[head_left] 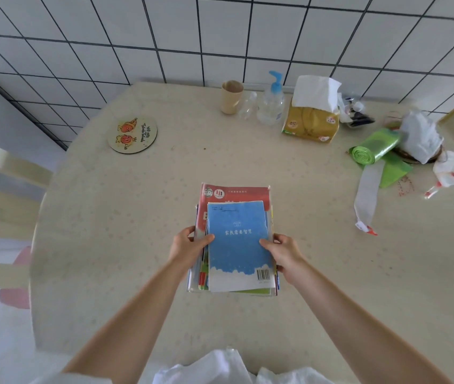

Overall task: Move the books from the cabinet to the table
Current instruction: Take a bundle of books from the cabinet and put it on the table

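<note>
A stack of books (235,239) sits over the middle of the round cream table (126,223). Its top book has a blue cover with white lettering and a barcode; a larger red book shows beneath it at the far end. My left hand (188,245) grips the stack's left edge, thumb on top. My right hand (282,250) grips the right edge the same way. I cannot tell whether the stack rests on the table or hovers just above it. The cabinet is out of view.
Along the back of the table stand a beige cup (231,97), a pump bottle (271,102) and a yellow tissue pack (313,117). A green bag roll (374,146) and crumpled plastic lie at the right. A round coaster (132,135) lies back left. A chair (1,189) stands at the left.
</note>
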Action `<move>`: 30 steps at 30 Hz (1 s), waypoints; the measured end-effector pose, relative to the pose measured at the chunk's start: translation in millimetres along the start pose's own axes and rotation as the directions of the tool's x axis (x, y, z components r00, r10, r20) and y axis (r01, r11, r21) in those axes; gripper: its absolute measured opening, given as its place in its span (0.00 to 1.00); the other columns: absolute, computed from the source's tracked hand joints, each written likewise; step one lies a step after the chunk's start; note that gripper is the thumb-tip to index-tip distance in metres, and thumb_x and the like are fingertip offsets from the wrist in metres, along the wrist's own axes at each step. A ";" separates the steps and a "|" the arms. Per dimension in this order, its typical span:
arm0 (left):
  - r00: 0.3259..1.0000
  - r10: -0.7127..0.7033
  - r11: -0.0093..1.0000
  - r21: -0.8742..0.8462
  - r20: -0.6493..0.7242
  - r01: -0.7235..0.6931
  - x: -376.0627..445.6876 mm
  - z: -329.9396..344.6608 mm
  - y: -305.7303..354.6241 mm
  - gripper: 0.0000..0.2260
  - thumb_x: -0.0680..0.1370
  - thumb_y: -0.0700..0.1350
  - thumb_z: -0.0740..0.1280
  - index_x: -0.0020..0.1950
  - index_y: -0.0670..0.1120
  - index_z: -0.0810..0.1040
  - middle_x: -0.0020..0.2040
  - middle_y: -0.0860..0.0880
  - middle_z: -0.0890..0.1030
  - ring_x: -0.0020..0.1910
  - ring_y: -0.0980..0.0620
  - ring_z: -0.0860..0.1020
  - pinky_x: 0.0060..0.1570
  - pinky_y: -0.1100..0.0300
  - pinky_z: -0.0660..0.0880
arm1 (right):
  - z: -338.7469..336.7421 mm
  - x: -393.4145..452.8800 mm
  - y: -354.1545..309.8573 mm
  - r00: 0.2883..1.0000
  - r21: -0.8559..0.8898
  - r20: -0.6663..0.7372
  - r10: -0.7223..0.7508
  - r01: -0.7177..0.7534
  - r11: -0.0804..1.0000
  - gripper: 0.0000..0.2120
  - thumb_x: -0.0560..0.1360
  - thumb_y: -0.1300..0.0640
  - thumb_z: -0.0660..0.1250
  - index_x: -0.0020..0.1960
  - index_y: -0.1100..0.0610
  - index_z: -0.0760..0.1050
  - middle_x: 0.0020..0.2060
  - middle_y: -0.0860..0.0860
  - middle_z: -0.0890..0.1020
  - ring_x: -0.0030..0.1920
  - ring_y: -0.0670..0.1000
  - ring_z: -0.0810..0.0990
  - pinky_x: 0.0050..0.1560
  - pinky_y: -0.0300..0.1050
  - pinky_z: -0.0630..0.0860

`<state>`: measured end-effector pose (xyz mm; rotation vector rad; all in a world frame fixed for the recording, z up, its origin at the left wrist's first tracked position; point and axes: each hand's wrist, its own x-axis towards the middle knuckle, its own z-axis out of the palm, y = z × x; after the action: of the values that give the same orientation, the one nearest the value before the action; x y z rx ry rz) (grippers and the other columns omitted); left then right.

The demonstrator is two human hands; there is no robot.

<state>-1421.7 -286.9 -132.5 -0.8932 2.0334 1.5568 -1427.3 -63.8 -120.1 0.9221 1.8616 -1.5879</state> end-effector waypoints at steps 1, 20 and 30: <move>1.000 -0.008 1.000 0.000 -0.004 0.008 3.3 1.0 -0.8 0.20 0.71 0.52 0.75 0.61 0.51 0.75 0.49 0.51 0.84 0.45 0.50 0.84 0.50 0.49 0.81 | 0.4 3.3 0.0 1.000 -0.018 -0.001 -0.014 0.014 1.000 0.07 0.75 0.60 0.68 0.53 0.58 0.77 0.46 0.52 0.83 0.44 0.52 0.82 0.40 0.43 0.77; 0.999 -0.021 0.987 0.160 -0.037 0.027 16.5 10.0 -3.6 0.18 0.69 0.56 0.71 0.56 0.54 0.76 0.57 0.48 0.79 0.48 0.49 0.82 0.50 0.48 0.81 | 2.8 1.6 0.6 0.990 -0.227 0.018 -0.138 0.139 0.964 0.13 0.71 0.65 0.67 0.51 0.49 0.75 0.45 0.46 0.81 0.46 0.50 0.82 0.50 0.56 0.81; 0.991 0.067 0.973 0.227 -0.117 -0.039 -15.3 15.7 8.1 0.33 0.74 0.44 0.66 0.76 0.49 0.55 0.69 0.46 0.69 0.65 0.44 0.72 0.53 0.52 0.72 | 0.1 -20.5 -4.1 0.988 -0.357 0.006 -0.157 0.148 0.922 0.27 0.73 0.63 0.64 0.70 0.56 0.62 0.55 0.52 0.78 0.50 0.53 0.76 0.54 0.54 0.77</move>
<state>-1417.5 -266.9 -121.0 -0.8734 2.2840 1.2921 -1417.5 -67.6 -101.9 0.6482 2.1885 -1.2618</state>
